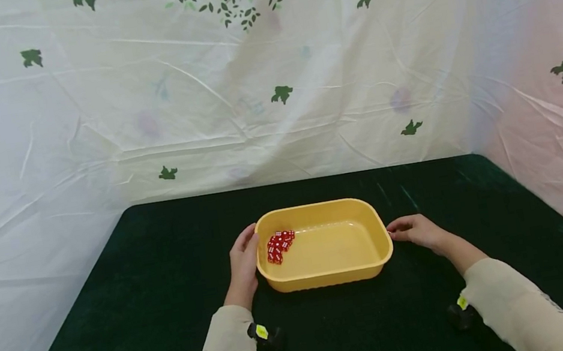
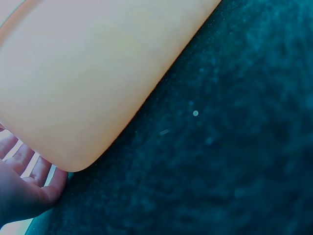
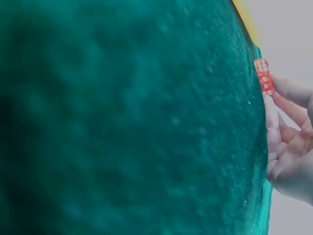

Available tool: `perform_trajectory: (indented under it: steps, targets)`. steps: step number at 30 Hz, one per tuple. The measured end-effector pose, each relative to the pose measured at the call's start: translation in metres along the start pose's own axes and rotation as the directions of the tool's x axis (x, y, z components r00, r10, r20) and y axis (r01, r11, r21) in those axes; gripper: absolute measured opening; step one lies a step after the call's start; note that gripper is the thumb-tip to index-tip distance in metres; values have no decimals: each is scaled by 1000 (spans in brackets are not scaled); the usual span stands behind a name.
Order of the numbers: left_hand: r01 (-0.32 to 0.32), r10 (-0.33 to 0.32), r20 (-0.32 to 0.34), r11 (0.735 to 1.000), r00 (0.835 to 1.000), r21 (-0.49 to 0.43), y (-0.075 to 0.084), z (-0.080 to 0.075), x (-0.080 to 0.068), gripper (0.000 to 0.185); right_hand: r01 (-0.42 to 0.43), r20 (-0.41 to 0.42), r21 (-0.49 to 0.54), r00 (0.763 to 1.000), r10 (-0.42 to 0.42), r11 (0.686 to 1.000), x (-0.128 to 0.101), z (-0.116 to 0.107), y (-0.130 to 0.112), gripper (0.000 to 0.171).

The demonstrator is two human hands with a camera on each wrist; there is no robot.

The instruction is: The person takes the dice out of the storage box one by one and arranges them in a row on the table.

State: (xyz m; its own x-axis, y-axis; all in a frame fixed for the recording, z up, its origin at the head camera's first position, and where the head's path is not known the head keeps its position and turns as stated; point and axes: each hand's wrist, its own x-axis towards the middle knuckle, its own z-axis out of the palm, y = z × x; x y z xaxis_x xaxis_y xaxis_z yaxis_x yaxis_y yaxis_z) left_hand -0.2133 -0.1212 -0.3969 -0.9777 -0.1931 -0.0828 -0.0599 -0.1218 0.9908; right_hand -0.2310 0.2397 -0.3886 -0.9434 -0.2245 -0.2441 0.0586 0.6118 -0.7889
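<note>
A yellow rectangular tub (image 1: pixel 324 280) stands on the dark green cloth. Inside, at its left end, several red dice (image 1: pixel 279 243) with white pips lie in a cluster. My left hand (image 1: pixel 243 266) rests against the outside of the tub's left end. In the left wrist view its fingers (image 2: pixel 40 171) run behind the end wall, which hides the tips. Just outside the tub's right end, my right hand (image 1: pixel 420 232) pinches a red die (image 3: pixel 264 77) between fingertips and thumb. The right wrist view shows white pips on that die, with the other fingers loosely bent below it.
Dark green cloth (image 1: pixel 133 319) covers the table around the tub. A pale curtain (image 1: pixel 226 99) with green leaf prints hangs behind and on both sides. Dark wrist cameras (image 1: pixel 270 336) sit under both sleeves.
</note>
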Motion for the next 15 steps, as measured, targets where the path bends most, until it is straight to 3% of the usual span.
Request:
perform_trajectory:
  steps: [9,15]
  targets:
    - [10,-10,5,1000,1000,1,-2,2,0,33,-28,92,26,995,25,999,0,-19,-10,36]
    - [6,-6,3,1000,1000,6,-1,1,1,33,-23,101,-14,995,25,1000,4,-37,-30,43]
